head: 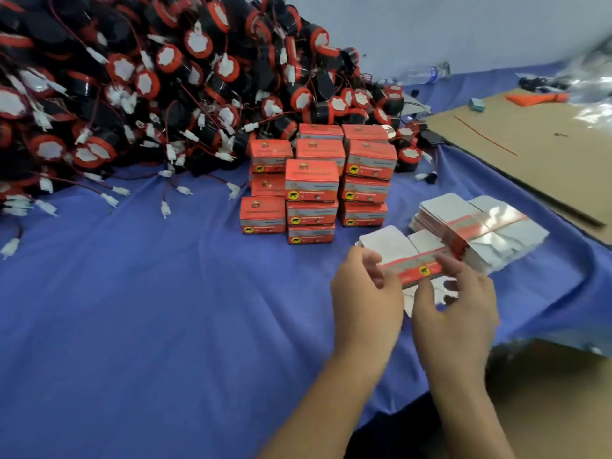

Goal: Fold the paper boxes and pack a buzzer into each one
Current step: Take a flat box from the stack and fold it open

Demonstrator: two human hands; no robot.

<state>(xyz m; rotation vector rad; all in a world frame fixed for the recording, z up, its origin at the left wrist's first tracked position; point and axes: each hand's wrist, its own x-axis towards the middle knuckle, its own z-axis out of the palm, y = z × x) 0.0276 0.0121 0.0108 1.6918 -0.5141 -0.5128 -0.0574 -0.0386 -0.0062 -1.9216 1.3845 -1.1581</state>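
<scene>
Head view shows us pinching one flat paper box [414, 265] at both ends, our left hand [364, 289] and right hand [458, 313] curled on it, just in front of the stack of blanks [480, 226]. We judge two risks: a second blank clinging underneath, or uneven squeezing creasing a flap crooked. The buzzers [132, 77] lie well apart.

A small packing workshop, by the look of it; a great heap of identical black-and-red buzzers [149, 77] with trailing wires lies on a table under blue cloth [132, 309]; finished red boxes [314, 180] stand stacked in rows (all bearing the same print); banded flat box blanks [480, 226] and a cardboard sheet [530, 154] lie beside them; a plain pale wall [430, 24] rises behind.
</scene>
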